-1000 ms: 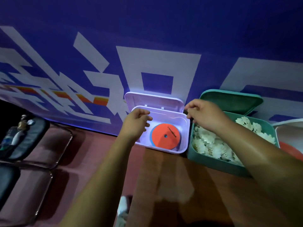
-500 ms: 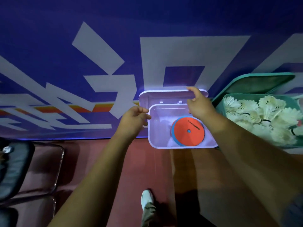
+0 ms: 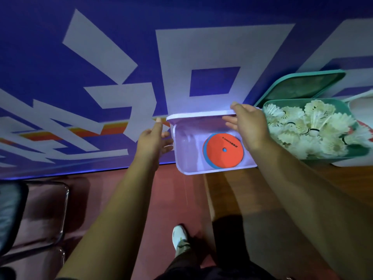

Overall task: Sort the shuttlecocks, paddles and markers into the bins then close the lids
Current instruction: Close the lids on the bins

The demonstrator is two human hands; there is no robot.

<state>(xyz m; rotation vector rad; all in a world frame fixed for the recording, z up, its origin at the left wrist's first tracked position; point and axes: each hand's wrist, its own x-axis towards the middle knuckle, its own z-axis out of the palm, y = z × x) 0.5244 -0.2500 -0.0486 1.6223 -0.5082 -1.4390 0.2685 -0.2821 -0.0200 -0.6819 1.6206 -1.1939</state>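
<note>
A lilac bin [image 3: 201,172] stands at the wooden table's left end. Inside it lies an orange disc marker [image 3: 224,151] on top of a blue one. The bin's lilac lid [image 3: 201,115] is tilted forward over the back of the bin, half lowered. My right hand [image 3: 250,128] pinches the lid's right end, thumb underneath and fingers on top. My left hand [image 3: 153,142] is at the bin's left side, its straight index finger reaching up to the lid's left corner. A green bin [image 3: 341,157] to the right is heaped with white shuttlecocks [image 3: 302,130], and its lid [image 3: 302,86] stands open.
Part of a white bin [image 3: 361,104] shows at the far right edge. A blue banner wall [image 3: 101,57] rises right behind the bins. The table [image 3: 262,190] ends just left of the lilac bin. Below left are chairs [image 3: 40,209], with my shoe [image 3: 179,237] on the red floor.
The lilac lid has swung forward from upright to half lowered, with my right hand on its right end. My left index finger rose to the lid's left corner. The view moved closer.
</note>
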